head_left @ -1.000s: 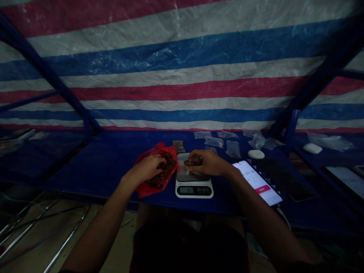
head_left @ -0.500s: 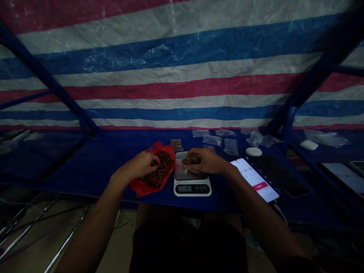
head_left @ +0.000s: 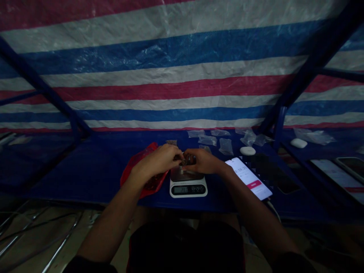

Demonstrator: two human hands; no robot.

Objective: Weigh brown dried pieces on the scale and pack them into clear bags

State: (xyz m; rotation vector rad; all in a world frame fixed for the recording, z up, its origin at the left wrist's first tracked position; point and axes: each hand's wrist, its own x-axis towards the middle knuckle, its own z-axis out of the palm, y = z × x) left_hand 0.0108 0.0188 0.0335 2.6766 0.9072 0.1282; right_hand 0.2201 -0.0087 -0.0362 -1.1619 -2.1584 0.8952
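Observation:
A small digital kitchen scale (head_left: 174,184) with a steel plate and a lit display stands on the blue table. My right hand (head_left: 202,161) curls round a small cup (head_left: 182,167) of brown pieces on the plate. Over the cup's left side is my left hand (head_left: 167,157), its fingertips pinched close to the right ones; anything between them is too small to make out. Beneath my left wrist lies an open red plastic bag (head_left: 127,172), partly covered, with dark reddish-brown pieces (head_left: 153,183) inside.
Behind the scale, a small filled clear packet (head_left: 171,142) lies near several flat clear bags (head_left: 226,146). To the right are a white oval case (head_left: 247,151), a phone with a lit timer (head_left: 250,178) and a dark phone (head_left: 288,185). Blue frame bars (head_left: 295,83) slant up both sides.
My left hand has moved right, from the pieces in the red bag to the cup on the scale. My right hand stays at the cup. The view has shifted slightly.

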